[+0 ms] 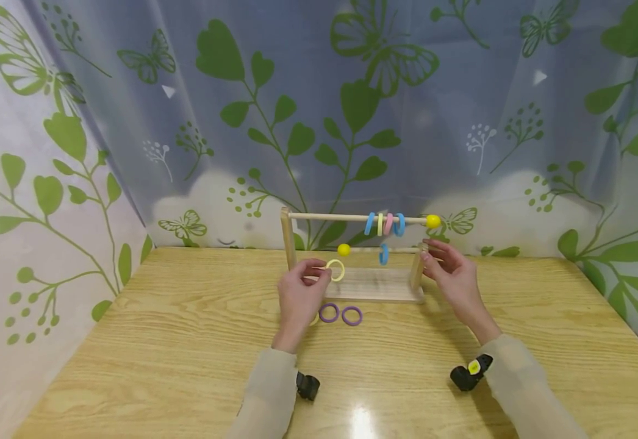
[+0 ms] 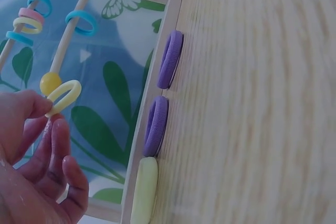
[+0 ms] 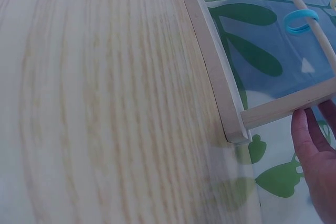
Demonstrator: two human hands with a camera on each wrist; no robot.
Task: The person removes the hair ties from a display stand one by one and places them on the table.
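Observation:
My left hand [image 1: 302,296] pinches a pale yellow hair tie [image 1: 343,270] between thumb and fingertips. The band stands close by the yellow ball [image 2: 51,84] that caps the lower rod [image 1: 363,249] of a wooden stand [image 1: 371,294]; it overlaps the ball's edge in the left wrist view. One blue hair tie [image 1: 383,254] hangs on that rod. Several more in blue, yellow and pink [image 1: 388,224] hang on the upper rod [image 1: 324,216]. With fairly straight fingers, my right hand [image 1: 458,283] touches the outer side of the stand's right post [image 3: 286,106].
Two purple hair ties [image 1: 329,313] [image 1: 352,316] lie on the wood-grain table [image 1: 187,341] before the stand's base. Beside them is another pale yellow one [image 2: 144,190], partly behind my left hand in the head view. A leaf-and-butterfly curtain [image 1: 308,91] hangs behind the table.

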